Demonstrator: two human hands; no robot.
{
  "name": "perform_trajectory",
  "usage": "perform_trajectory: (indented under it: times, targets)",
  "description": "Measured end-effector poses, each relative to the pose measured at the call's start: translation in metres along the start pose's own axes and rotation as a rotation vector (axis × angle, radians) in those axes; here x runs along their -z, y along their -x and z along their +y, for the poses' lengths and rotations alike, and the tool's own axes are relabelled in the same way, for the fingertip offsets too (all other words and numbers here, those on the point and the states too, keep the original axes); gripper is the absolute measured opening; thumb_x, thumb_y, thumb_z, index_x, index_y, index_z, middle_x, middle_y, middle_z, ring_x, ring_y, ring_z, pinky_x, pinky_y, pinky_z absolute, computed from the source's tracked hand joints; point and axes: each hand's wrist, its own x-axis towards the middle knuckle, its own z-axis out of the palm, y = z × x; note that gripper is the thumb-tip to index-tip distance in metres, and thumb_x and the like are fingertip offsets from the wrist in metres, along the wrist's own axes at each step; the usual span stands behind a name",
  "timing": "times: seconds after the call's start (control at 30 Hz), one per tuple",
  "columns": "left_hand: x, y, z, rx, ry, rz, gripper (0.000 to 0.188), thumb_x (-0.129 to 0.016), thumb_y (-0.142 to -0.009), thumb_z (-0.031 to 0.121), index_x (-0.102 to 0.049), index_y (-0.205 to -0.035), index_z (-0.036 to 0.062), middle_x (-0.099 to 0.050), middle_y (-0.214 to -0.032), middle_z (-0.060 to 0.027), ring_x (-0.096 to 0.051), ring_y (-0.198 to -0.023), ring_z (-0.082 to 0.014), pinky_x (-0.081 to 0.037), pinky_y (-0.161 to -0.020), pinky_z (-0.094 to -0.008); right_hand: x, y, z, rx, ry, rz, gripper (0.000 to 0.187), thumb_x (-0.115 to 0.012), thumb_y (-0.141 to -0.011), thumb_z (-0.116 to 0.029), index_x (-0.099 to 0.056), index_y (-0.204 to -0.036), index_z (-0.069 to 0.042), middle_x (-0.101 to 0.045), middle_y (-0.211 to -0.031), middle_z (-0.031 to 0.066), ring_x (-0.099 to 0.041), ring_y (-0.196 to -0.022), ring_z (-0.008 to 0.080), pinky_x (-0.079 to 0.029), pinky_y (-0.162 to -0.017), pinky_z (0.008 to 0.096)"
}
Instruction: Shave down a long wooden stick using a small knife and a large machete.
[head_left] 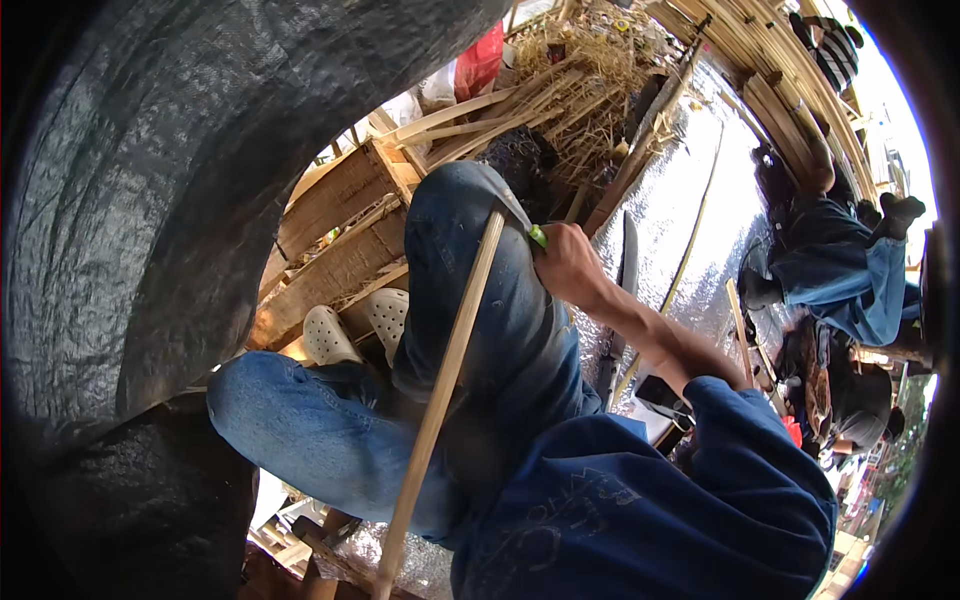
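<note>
Your right hand [568, 266] is closed around the green handle of a knife [539, 236], with its blade at the upper end of a long wooden strip [440, 388]. Left hand's out of frame; can't tell whether it's gripping the strip's low end, which runs off the lower picture edge. The strip slants across your legs, upper end at the raised right knee [455, 210]. My read: the knee backs the wood so the blade has something to press against, and the length across the lap keeps it steady. Right of that knee, a dark blade-like tool [628, 262] lies along the near-left edge of the silvery sheet [725, 215], probably parked for easy reach. A thin greenish strip [690, 245] runs lengthwise on the sheet. Past its right edge sits a co-worker in jeans [840, 262]. Left of the knee: pale clogs [328, 338] beside wooden boards [345, 250]; straw [600, 60] heaped beyond.
</note>
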Motion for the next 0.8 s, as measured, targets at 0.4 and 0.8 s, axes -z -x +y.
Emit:
perform_trajectory:
  times: [0.4,0.8]
  targets:
    - [0.014,-0.123,0.153,-0.204,0.446,-0.136,0.025,-0.049,-0.095,0.019,-0.057,-0.077,0.0026,-0.051,-0.052,-0.0115,-0.058,-0.049,-0.0266,-0.042,-0.048,-0.0331,0.027,0.021,-0.046,-0.466,-1.478,-0.186,0.036,-0.054,-0.094,-0.038,-0.045,-0.070,-0.013,-0.026,-0.055,-0.0087,-0.022,-0.044,0.0021,-0.015,-0.040,0.0221]
    - [0.051,-0.204,0.167,-0.769,-0.019,0.419,0.030,-0.055,-0.091,0.035,-0.055,-0.085,0.0054,-0.058,-0.060,-0.0083,-0.061,-0.054,-0.0267,-0.047,-0.046,-0.0377,0.014,-0.048,-0.066,-0.409,-1.252,0.464,0.022,-0.056,-0.093,-0.029,-0.058,-0.094,-0.008,-0.036,-0.051,-0.0066,-0.028,-0.040,0.0024,-0.021,-0.035,0.0196]
